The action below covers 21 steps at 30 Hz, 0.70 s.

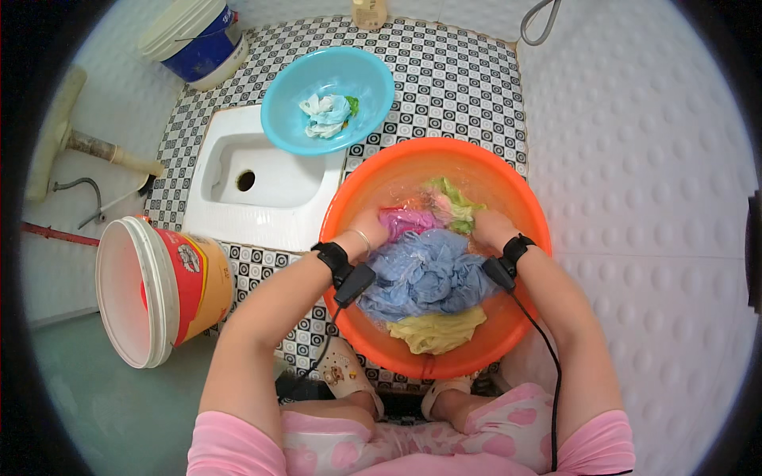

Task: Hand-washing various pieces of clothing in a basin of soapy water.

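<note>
A large orange plastic basin (437,149) stands in front of me with water and wet cloth in it. My left hand (372,226) is inside, gripping a magenta-pink cloth (411,222); its fingertips are hidden by the fabric. Across from it my right hand (493,226) grips the edge of a yellow-green and pink cloth (458,205). Whether these two are one piece I cannot tell. Nearer me, a bunched light-blue garment (431,271) rises above the water. A wet yellow cloth (439,330) lies against the basin's near side.
A turquoise basin (369,77) holding a crumpled white and pale-blue cloth (327,115) overlaps the squat toilet (262,217). To the left an open bucket (184,279) lies tilted. A blue-and-white bucket (205,50) and a bottle (369,13) stand farther back. Cables hang from both wrist straps.
</note>
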Tool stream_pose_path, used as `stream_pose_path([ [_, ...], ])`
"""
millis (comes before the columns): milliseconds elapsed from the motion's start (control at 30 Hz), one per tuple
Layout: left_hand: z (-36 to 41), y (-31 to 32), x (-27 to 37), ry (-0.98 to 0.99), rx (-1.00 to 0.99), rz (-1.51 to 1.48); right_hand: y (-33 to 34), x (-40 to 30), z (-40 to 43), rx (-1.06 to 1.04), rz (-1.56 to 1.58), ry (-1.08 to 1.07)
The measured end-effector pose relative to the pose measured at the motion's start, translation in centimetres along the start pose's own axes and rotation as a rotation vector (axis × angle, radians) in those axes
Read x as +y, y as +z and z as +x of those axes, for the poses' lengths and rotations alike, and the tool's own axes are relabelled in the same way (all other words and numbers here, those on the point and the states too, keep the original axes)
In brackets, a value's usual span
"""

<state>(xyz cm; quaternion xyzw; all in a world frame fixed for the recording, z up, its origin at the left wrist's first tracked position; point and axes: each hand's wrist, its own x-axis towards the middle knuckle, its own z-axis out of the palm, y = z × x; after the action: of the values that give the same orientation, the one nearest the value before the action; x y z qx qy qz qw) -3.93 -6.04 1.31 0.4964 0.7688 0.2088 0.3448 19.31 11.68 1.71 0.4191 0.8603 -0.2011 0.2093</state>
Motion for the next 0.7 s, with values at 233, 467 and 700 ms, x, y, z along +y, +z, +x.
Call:
stream_pose_path([
  [233,-0.4,-8.0,8.7,0.296,0.015,-0.416,-5.9,-11.8,-3.6,0.225,0.752,-0.48],
  [467,0.6,-7.1,5.1,0.188,0.197,-0.319,-2.0,-1.5,1.1,0.157,0.393,-0.302],
  [700,-0.5,-2.0,2.1,-0.059,-0.121,-0.242,3.8,-4.8,2.1,0.026,0.453,-0.276],
])
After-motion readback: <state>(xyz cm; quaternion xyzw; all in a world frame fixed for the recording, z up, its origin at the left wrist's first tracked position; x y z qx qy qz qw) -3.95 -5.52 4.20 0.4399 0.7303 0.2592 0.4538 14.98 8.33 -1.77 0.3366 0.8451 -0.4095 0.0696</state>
